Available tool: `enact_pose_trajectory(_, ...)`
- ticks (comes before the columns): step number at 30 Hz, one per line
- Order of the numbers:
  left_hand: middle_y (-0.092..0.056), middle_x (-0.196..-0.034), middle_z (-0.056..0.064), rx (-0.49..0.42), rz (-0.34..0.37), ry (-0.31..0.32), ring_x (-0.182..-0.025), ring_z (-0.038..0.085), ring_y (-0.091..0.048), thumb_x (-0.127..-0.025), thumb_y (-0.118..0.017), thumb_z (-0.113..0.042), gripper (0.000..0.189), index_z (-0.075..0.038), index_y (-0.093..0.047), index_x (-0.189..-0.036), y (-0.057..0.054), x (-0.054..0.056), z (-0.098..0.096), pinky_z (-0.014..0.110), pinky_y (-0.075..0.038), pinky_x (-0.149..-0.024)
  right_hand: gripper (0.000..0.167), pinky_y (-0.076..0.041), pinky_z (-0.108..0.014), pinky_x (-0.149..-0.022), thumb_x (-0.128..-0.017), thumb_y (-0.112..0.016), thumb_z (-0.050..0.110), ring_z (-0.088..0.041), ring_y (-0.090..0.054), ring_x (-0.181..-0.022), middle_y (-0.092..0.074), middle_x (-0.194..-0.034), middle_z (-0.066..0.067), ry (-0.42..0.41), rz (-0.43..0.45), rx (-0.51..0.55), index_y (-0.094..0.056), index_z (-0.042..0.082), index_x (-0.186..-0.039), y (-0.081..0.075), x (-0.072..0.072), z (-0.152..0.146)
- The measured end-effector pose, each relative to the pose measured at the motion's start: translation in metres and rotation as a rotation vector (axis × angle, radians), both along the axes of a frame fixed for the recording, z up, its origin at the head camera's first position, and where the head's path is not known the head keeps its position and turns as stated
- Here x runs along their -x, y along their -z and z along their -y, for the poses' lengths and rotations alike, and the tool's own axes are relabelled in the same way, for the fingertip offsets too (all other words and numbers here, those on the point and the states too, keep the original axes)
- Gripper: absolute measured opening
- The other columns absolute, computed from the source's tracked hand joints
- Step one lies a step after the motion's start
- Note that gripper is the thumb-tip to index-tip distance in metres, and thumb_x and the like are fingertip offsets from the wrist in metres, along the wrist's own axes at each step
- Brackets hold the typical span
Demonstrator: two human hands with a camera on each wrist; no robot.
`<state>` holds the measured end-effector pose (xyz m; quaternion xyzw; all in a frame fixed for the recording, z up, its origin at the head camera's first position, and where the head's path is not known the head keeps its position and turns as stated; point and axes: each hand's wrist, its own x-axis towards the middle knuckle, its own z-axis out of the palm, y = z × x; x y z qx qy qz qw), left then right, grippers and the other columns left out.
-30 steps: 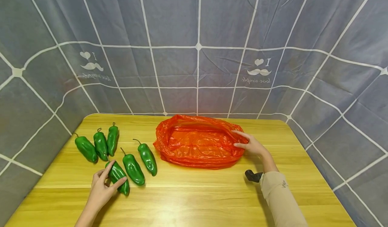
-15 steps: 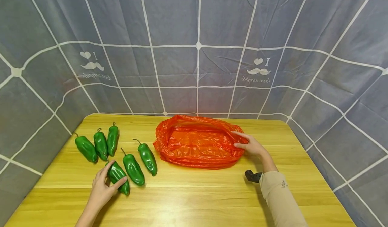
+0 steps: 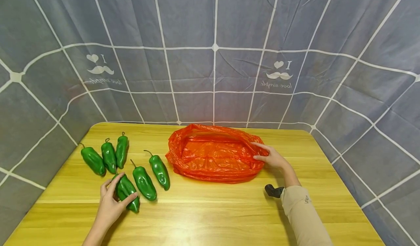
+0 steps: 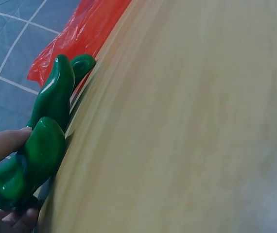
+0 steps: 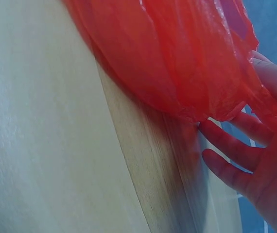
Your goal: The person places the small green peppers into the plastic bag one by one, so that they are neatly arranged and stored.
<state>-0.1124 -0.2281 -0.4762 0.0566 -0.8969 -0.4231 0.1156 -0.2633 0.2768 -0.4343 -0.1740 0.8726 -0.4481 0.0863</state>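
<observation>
- A pale wooden table point(image 3: 210, 216) is backed and flanked by a grey-blue cloth point(image 3: 187, 19), on which white lines, hearts and moustaches are printed.
- A red plastic bag point(image 3: 216, 154) is spread near the table's far edge, its wide mouth turned upward and its film crumpled.
- 6 green peppers are seen in all, grouped on the left part of the table.
- 3 of them, the far peppers point(image 3: 109, 156), are set close together toward the far left corner, beyond the left hand point(image 3: 109, 202).
- The straight path from the held pepper point(image 3: 125, 191) to the bag is crossed by 2 others, the middle peppers point(image 3: 144, 183), which are laid aslant and apart from each other.
- A black device point(image 3: 273, 191) is worn at the right wrist, beside the cuff of a beige sleeve point(image 3: 305, 215).
- The held pepper is grasped by the left hand, with the thumb on 1 side and curved fingers on the other; whether it is lifted cannot be told.
- The bag's right rim is touched by the right hand point(image 3: 275, 160), whose fingers are parted and nearly straight, with film between them; whether it is pinched cannot be told.
</observation>
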Motion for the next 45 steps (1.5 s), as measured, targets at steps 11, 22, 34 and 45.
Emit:
enact_pose_trajectory(11,-0.014,-0.131,0.031,-0.040,-0.049,-0.018,-0.079,0.019,-0.045,-0.074,-0.076,-0.015,0.074,-0.006,-0.037,-0.136,0.003,0.002,-0.001,0.017,-0.040,-0.055,0.058,-0.018,-0.060,-0.102,-0.083,-0.067,0.022,-0.043,-0.025,-0.130,-0.036,-0.140,-0.021,0.015,-0.021,-0.028,-0.045,0.012,-0.136,0.027,0.016,-0.012)
enact_pose_trajectory(22,-0.007,-0.139,0.025,-0.205,-0.019,0.060,-0.102,0.040,-0.040,-0.078,-0.073,-0.015,0.077,-0.011,-0.030,-0.142,-0.012,0.013,-0.005,0.005,-0.035,-0.067,0.059,-0.018,-0.060,-0.103,-0.082,-0.069,0.024,-0.043,-0.025,-0.130,-0.036,-0.141,-0.021,0.029,-0.017,-0.036,-0.046,0.014,-0.135,0.029,0.018,-0.013)
enact_pose_trajectory(34,-0.016,-0.136,0.023,-0.212,-0.029,0.157,-0.111,0.047,-0.038,-0.078,-0.073,-0.020,0.077,-0.018,-0.030,-0.143,-0.033,0.042,-0.033,0.039,-0.044,-0.084,0.059,-0.019,-0.059,-0.103,-0.082,-0.069,0.022,-0.042,-0.028,-0.129,-0.039,-0.139,-0.019,0.013,-0.045,-0.042,-0.046,0.013,-0.135,0.030,0.020,-0.013)
enact_pose_trajectory(45,-0.019,-0.134,0.020,-0.262,-0.050,0.293,-0.104,0.037,-0.046,-0.076,-0.075,-0.018,0.077,-0.020,-0.033,-0.141,-0.036,0.075,-0.073,0.034,-0.050,-0.077,0.059,-0.017,-0.060,-0.103,-0.082,-0.069,0.022,-0.042,-0.025,-0.130,-0.035,-0.141,-0.021,0.008,-0.022,-0.029,-0.045,0.015,-0.136,0.030,0.021,-0.013)
